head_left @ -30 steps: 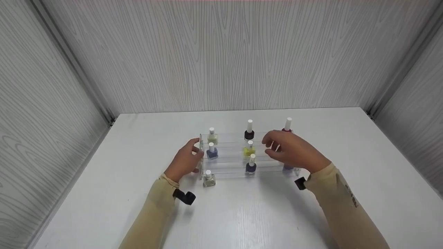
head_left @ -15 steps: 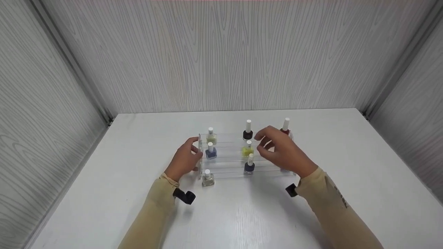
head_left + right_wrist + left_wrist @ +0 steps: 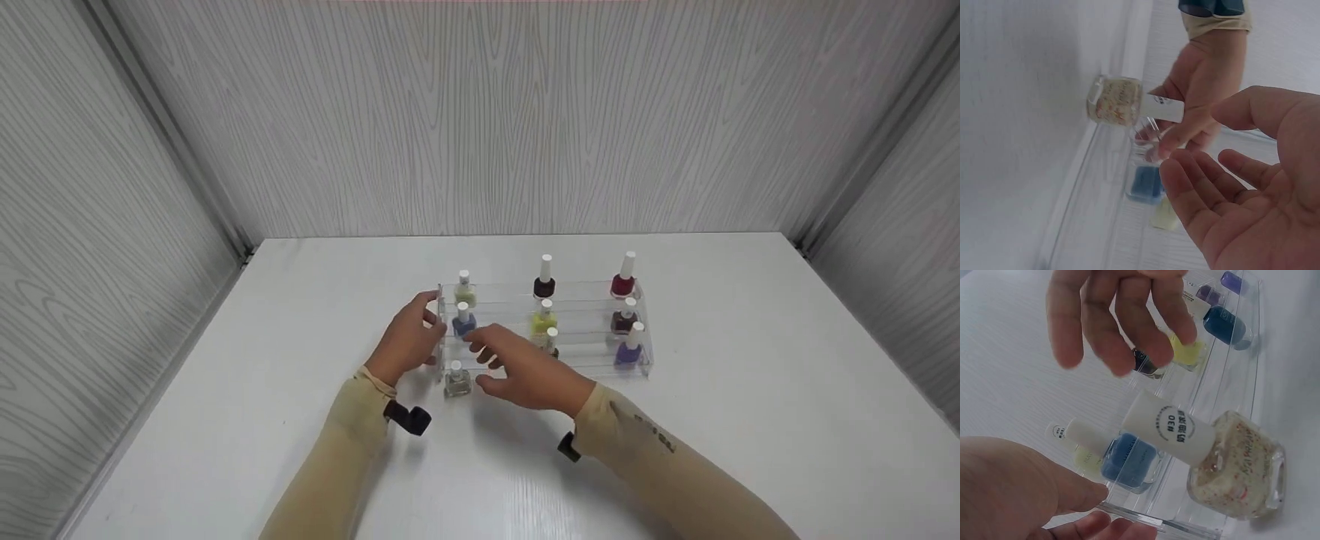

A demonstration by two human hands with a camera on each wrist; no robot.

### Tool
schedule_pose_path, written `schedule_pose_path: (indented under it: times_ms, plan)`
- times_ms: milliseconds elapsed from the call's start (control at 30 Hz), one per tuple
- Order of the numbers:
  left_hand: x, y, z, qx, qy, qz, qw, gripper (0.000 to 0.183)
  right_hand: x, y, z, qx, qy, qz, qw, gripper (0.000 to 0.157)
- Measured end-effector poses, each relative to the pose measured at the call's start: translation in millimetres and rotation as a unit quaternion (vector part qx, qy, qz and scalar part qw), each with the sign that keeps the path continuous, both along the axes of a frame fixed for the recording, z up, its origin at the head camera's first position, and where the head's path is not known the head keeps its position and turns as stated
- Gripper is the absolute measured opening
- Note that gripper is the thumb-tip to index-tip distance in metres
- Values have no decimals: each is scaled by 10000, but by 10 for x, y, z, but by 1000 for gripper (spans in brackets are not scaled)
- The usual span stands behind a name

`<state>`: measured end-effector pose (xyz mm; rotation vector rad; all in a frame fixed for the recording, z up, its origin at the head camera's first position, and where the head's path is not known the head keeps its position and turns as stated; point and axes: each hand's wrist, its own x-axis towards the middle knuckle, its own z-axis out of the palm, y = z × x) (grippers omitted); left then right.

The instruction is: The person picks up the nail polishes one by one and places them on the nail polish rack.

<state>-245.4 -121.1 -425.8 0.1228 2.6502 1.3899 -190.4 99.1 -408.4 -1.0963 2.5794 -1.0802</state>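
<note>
My left hand [image 3: 409, 337] grips the left end of a clear acrylic tiered rack [image 3: 585, 352], thumb on the near side. In front of the rack's left corner stands a nail polish bottle [image 3: 457, 380] with a white cap and cream, speckled polish [image 3: 1238, 467]. My right hand [image 3: 529, 371] hovers just right of it, fingers loosely bent and thumb apart, holding nothing. In the right wrist view, my right fingertips [image 3: 1176, 169] are close to the bottle's cap [image 3: 1162, 108]. Behind it on the rack sits a blue polish bottle [image 3: 463, 324].
Other polish bottles stand on the rack: pale yellow [image 3: 465, 296], black [image 3: 544, 286], red [image 3: 622, 285], yellow [image 3: 544, 322], dark brown [image 3: 624, 321] and purple [image 3: 628, 352]. A dark teal bottle [image 3: 1224, 326] is partly behind my right hand. Grey wood-grain panels [image 3: 480, 120] enclose the white table [image 3: 225, 420].
My right hand has moved left across the rack and toward its front, from the right-hand bottles to beside the speckled one. My left hand stays on the rack's end.
</note>
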Motion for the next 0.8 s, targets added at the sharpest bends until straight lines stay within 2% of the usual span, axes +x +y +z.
schedule_pose_path:
  times_ms: [200,367,600,733,800]
  plan:
    - [-24,21,-15,58,76,-49,9999,61,-93,-180,-97,231,182,79,9995,29]
    - [-31,26,-14,53,59,-38,10000,60,-135,-238,-114,374,201,-113,9990,27]
    - [-27,8,-26,46,28,-62,10000,60,-186,-240,-140,526,532,-80,9972,16]
    - [-15,-5,-16,56,89,-53,9999,60,-202,-241,-140,607,532,-141,9966,8]
    - [-9,-5,-6,35,86,-37,10000,60,-201,-248,-133,708,496,-189,9961,10]
